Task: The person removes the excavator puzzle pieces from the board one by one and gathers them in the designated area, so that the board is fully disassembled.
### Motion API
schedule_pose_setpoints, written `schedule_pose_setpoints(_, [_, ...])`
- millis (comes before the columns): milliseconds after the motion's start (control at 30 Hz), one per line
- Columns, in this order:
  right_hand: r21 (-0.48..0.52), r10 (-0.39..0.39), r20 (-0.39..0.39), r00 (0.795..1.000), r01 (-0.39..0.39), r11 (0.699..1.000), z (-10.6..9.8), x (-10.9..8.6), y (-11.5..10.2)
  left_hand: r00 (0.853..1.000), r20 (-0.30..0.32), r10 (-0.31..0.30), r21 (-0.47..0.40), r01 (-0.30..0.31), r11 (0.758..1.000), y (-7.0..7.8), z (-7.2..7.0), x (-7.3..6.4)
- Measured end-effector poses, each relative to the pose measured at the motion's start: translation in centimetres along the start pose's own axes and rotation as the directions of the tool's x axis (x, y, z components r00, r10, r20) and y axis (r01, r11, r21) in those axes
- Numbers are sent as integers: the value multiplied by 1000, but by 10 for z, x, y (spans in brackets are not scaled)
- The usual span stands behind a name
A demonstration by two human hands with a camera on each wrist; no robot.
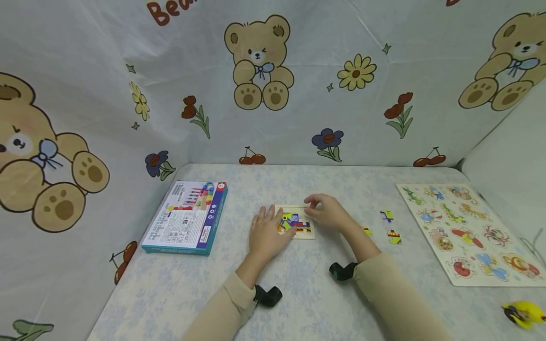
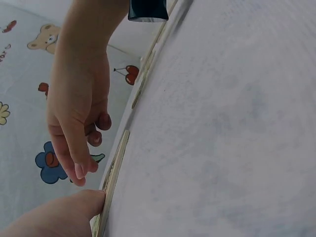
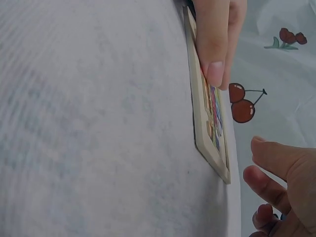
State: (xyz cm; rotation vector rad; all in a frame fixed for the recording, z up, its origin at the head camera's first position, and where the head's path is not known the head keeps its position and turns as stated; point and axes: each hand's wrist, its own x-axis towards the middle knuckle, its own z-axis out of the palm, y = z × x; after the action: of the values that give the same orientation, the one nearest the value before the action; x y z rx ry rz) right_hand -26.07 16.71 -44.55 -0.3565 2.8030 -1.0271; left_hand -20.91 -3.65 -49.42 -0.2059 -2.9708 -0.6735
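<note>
A small framed picture puzzle (image 1: 304, 226) lies flat at the middle of the table. My left hand (image 1: 268, 229) rests on its left part, fingers straight and pressing down; in the right wrist view the left hand's fingertips (image 3: 215, 69) lie on the puzzle board (image 3: 211, 126). My right hand (image 1: 327, 211) hovers at the board's far right corner with fingers loosely curled and nothing visible in them. The left wrist view shows the right hand (image 2: 79, 128) just off the puzzle's edge (image 2: 114, 173). Three loose pieces (image 1: 386, 216) (image 1: 394, 237) (image 1: 367, 230) lie to the right.
A flat toy box (image 1: 187, 217) lies at the left. A large animal peg puzzle (image 1: 469, 232) covers the right side. A yellow toy (image 1: 522, 313) sits at the near right edge. Printed cloth walls (image 1: 298, 94) enclose the table.
</note>
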Motion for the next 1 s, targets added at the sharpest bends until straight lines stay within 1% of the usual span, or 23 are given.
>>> schedule_pose_setpoints(133, [-7, -30, 13, 999, 30, 1000, 7, 4, -2, 1000, 4, 0, 7, 0, 1000, 0, 1, 0])
schedule_pose_setpoints(267, [-27, -41, 28, 999, 41, 999, 12, 6, -5, 1000, 2, 2, 9, -2, 1000, -1, 1, 0])
schedule_pose_setpoints(500, [-81, -75, 56, 996, 79, 994, 16, 7, -8, 1000, -5, 9, 6, -9, 1000, 0, 1, 0])
schedule_pose_setpoints(700, [-80, -105, 76, 992, 111, 991, 18, 8, -11, 1000, -7, 14, 5, -14, 1000, 1, -2, -1])
schedule_pose_setpoints(1000, [-75, -99, 90, 991, 106, 992, 23, 11, -12, 1000, -8, 26, 0, -26, 1000, 1, -2, -2])
